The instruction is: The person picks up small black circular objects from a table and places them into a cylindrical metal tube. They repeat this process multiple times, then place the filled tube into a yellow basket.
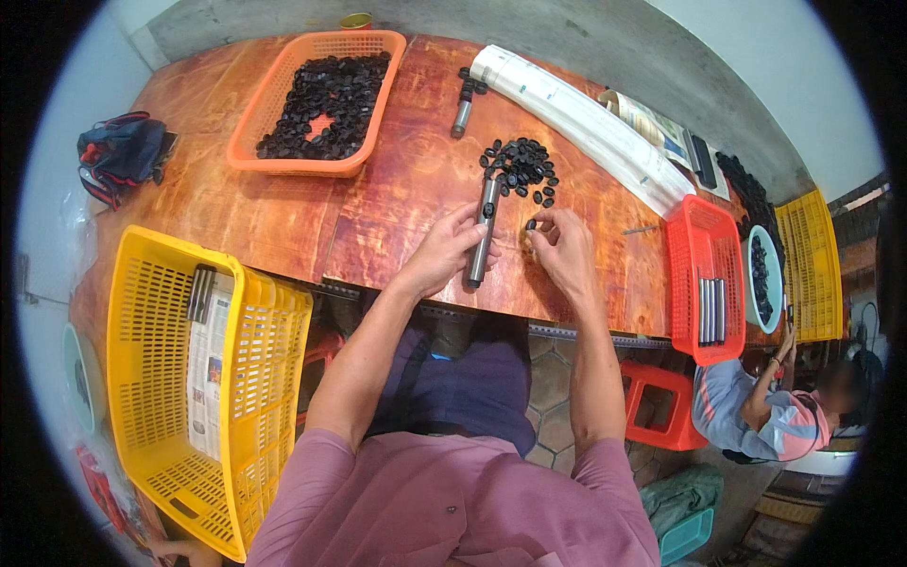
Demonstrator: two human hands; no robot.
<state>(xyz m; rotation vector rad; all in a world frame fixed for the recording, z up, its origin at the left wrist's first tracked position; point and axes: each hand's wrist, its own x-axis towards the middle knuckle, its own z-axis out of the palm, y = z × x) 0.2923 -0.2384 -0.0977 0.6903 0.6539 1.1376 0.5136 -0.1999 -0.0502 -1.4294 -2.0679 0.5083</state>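
Observation:
My left hand [442, 253] is closed round a grey metal tube [478, 250], which slants over the table near its front edge. A black oval piece [488, 210] sits on the tube's upper part. Just to the right, my right hand [567, 253] pinches another small black oval piece [531, 225] between thumb and fingertips, apart from the tube. Beyond the hands lies a loose pile of similar black oval pieces [521, 168], close to the tube's far end. Farther back, a shorter-looking metal tube [461, 121] lies with a few black pieces at its far end.
An orange basket [248, 163] of black pieces stands at the back left, near a dark bag [118, 156]. Yellow crates [236, 378] stand left. At right are a red basket [682, 265] holding several metal tubes, a long white roll [576, 123] and a seated co-worker [765, 416].

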